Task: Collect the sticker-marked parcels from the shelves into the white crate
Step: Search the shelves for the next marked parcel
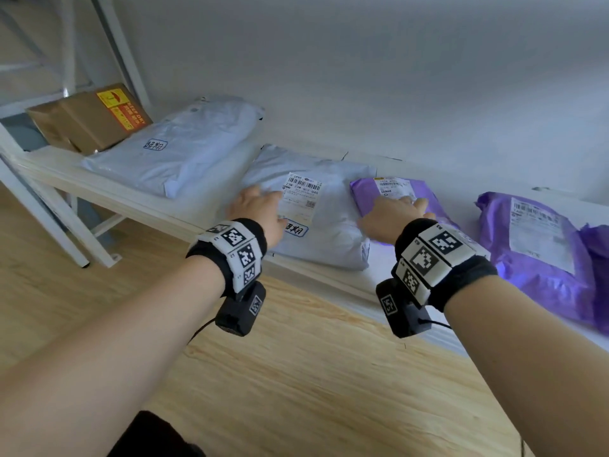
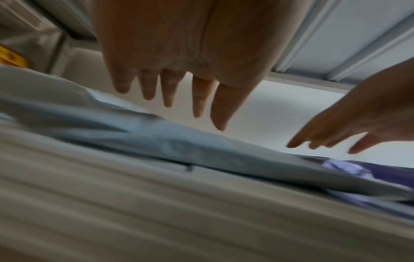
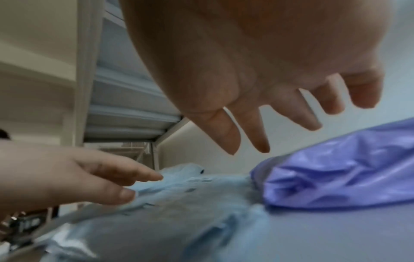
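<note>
A grey parcel [image 1: 329, 225] lies mid-shelf with a shipping label and a blue sticker [image 1: 295, 228] at its near edge. My left hand [image 1: 260, 206] reaches over its left side with fingers [image 2: 197, 99] straight and spread, holding nothing. My right hand [image 1: 395, 214] hovers at the parcel's right edge, over a small purple parcel [image 1: 425, 196], its fingers [image 3: 257, 131] also spread and empty. From the right wrist the grey parcel [image 3: 179, 203] and purple parcel [image 3: 336, 177] lie side by side. Whether either hand touches plastic is unclear. The white crate is out of view.
A larger grey parcel [image 1: 178, 153] with a blue sticker [image 1: 155, 145] lies to the left, beside a cardboard box [image 1: 89, 120]. A big purple parcel [image 1: 540, 255] sits at the right. The white shelf [image 1: 99, 186] stands over a wooden floor [image 1: 296, 374], against a white wall.
</note>
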Action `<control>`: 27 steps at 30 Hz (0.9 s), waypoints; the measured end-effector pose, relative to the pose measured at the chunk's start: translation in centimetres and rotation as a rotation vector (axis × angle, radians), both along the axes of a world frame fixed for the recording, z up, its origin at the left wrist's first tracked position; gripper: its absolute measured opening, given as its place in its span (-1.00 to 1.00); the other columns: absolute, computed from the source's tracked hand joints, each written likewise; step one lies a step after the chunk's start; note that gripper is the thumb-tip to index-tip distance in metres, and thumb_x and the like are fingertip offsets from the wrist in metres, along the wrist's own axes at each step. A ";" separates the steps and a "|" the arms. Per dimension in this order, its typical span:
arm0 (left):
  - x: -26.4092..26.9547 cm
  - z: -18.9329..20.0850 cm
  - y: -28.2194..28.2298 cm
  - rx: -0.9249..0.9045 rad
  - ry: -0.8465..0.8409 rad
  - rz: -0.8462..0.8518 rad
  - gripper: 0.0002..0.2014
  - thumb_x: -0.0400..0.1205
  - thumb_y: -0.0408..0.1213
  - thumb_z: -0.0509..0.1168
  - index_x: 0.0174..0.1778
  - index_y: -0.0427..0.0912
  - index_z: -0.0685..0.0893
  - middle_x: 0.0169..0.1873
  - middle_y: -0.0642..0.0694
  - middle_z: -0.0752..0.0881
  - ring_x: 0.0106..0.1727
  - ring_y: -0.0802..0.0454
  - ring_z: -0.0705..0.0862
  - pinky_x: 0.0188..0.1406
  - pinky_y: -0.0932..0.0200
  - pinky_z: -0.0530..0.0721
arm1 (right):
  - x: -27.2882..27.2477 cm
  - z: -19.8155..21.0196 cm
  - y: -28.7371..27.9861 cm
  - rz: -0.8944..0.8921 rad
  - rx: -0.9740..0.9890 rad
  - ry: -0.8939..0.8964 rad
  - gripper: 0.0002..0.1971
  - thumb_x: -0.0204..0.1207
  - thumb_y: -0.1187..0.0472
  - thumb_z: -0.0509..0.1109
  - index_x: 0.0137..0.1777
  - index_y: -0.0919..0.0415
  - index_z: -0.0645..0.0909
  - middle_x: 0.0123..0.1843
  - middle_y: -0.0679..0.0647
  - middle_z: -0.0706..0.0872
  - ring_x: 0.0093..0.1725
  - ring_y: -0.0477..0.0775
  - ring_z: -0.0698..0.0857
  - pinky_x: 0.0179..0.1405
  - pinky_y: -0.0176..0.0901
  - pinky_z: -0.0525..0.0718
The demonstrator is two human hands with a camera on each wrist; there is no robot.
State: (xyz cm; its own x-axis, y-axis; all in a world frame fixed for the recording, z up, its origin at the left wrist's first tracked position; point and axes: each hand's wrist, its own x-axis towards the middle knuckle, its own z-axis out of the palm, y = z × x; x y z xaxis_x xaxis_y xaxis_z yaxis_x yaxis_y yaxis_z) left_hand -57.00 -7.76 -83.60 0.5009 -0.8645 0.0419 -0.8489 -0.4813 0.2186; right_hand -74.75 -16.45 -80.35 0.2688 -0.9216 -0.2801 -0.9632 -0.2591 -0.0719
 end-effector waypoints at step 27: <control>-4.5 -0.9 -1.7 0.010 0.131 -0.258 -0.46 0.66 0.03 0.16 0.56 -0.07 0.35 0.57 -0.21 0.30 0.60 -0.14 0.24 0.59 0.03 0.21 | -2.1 -0.6 4.1 -0.085 -0.158 -0.446 -0.57 0.56 0.19 0.19 0.43 0.23 0.40 0.44 0.31 0.30 0.44 0.34 0.27 0.43 0.09 0.29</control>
State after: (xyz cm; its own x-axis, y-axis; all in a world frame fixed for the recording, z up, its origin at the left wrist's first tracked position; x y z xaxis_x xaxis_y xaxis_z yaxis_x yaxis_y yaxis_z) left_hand -61.45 -9.46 -84.50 0.2654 -0.9640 -0.0184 -0.9082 -0.2563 0.3308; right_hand -76.89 -12.37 -80.92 0.2524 -0.9676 -0.0097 -0.8657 -0.2214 -0.4489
